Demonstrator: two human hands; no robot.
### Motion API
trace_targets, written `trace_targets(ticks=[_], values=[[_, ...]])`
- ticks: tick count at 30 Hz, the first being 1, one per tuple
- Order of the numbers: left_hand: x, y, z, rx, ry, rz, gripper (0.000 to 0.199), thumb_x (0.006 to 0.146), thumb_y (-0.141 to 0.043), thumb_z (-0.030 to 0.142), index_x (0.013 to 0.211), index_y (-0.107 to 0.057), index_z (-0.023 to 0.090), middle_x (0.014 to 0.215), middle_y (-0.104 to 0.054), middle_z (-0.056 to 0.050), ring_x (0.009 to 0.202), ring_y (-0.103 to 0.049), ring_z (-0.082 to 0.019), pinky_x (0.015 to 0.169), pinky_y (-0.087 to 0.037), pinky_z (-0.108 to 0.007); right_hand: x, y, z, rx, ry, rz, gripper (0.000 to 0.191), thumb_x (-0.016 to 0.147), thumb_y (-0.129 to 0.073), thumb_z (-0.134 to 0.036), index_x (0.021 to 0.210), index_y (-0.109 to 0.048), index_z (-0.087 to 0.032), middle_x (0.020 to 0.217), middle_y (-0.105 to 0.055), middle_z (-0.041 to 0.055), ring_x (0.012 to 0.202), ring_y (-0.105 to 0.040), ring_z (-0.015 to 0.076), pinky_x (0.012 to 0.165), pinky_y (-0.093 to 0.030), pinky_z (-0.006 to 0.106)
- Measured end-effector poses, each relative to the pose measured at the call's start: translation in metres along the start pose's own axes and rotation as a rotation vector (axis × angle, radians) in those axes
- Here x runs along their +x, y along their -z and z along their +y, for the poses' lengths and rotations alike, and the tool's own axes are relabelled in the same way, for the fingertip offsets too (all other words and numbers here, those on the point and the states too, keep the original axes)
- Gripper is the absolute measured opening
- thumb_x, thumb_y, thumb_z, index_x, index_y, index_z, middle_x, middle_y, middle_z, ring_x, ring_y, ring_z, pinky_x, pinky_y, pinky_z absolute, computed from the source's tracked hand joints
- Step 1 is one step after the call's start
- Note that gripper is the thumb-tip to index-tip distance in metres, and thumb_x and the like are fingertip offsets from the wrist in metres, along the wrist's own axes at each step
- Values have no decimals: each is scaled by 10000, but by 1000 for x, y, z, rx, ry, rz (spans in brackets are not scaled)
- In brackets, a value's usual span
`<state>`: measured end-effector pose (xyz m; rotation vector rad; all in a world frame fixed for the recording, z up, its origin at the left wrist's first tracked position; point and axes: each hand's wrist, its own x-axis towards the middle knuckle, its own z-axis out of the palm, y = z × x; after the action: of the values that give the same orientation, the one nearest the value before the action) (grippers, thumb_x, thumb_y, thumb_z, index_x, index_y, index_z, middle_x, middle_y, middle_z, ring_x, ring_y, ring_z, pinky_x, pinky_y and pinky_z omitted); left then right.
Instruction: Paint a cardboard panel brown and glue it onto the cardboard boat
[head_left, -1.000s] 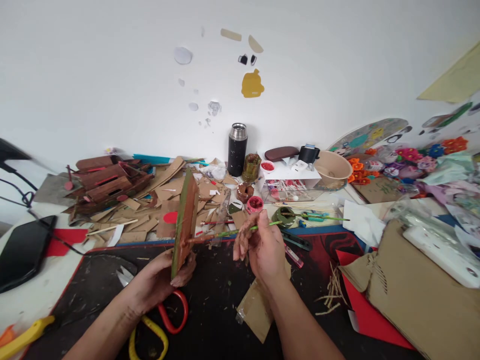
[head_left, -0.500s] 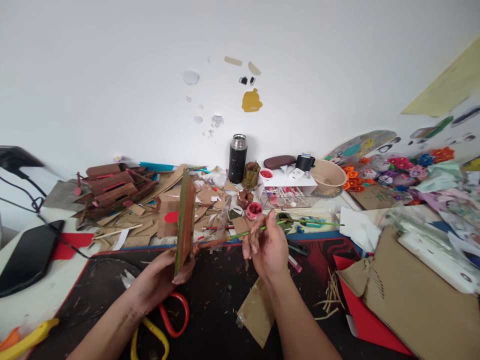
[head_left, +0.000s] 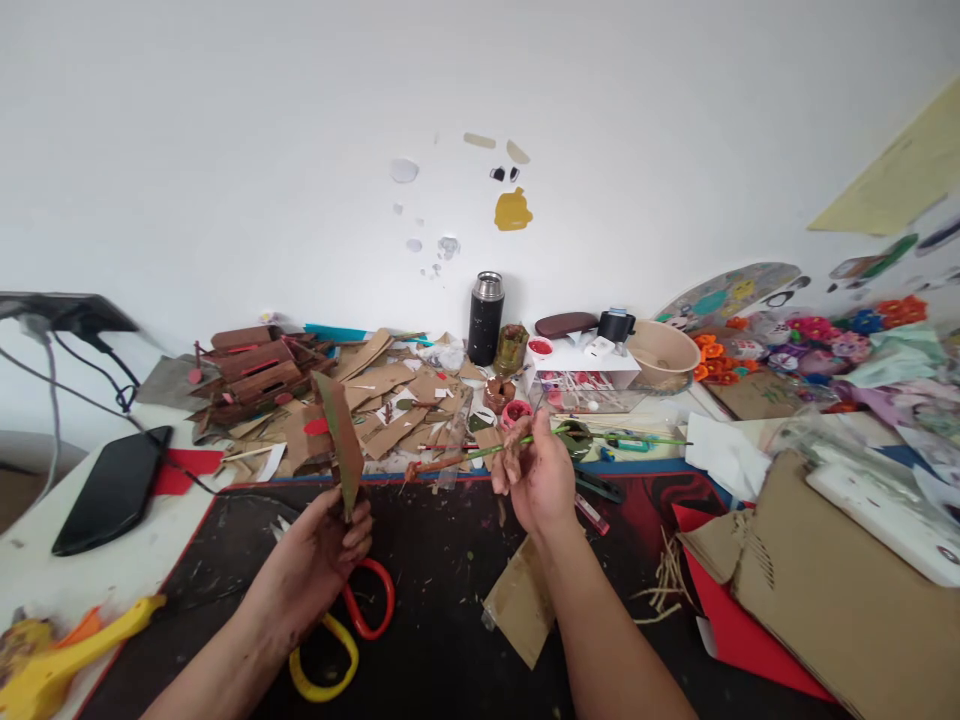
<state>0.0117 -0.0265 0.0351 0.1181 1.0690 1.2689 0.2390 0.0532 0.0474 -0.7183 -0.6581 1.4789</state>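
Note:
My left hand (head_left: 330, 550) grips the lower end of a flat cardboard piece (head_left: 341, 440), green on the side facing me, held upright and tilted a little. My right hand (head_left: 536, 475) pinches thin paintbrushes (head_left: 480, 452) between paint-smeared fingers; one brush tip, coated brown, points left toward the cardboard with a gap between them. How many brushes it holds I cannot tell. Beyond the right hand sit a small pink pot of red paint (head_left: 516, 412) and a brown paint pot (head_left: 499, 393). Scissors (head_left: 367, 600) with red and yellow handles lie under my left forearm.
Brown-painted cardboard models (head_left: 259, 370) and cardboard scraps (head_left: 397, 420) cover the back left. A black flask (head_left: 487, 325) stands by the wall, with a beige bowl (head_left: 664, 350) to its right. A phone (head_left: 112, 490) lies left; a large cardboard sheet (head_left: 832, 590) lies right.
My left hand has shifted left and turned the cardboard piece, so more of its green face shows. The brush tip is now apart from it. The view has moved slightly.

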Motion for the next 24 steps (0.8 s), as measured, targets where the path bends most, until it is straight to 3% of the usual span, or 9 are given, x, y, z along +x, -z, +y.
trace_targets(ticks=[6,13,24], values=[[-18,2,-6,-29,-32,190,260,1013,-515,210,754,-509,191,648,-432,41,420,-372,-69,346,-302,-181,-1,-1,1,-18,-1,-18,557,819,-759,-715,662,-632,-196,360,-456,-71,280,-443,109,332,-379,220],[-24,5,-10,-43,56,291,253,1045,-476,267,831,-570,170,671,-474,35,383,-337,-49,310,-237,-155,0,0,1,-46,-1,-22,548,848,-738,-705,668,-626,-200,381,-465,-67,300,-474,119,329,-362,223],[-23,2,-10,81,113,301,156,1021,-536,274,903,-572,179,734,-539,1,384,-358,-45,305,-184,-127,0,3,9,-56,-21,-50,540,842,-744,-709,722,-648,-192,433,-511,-63,315,-469,108,325,-391,221]])
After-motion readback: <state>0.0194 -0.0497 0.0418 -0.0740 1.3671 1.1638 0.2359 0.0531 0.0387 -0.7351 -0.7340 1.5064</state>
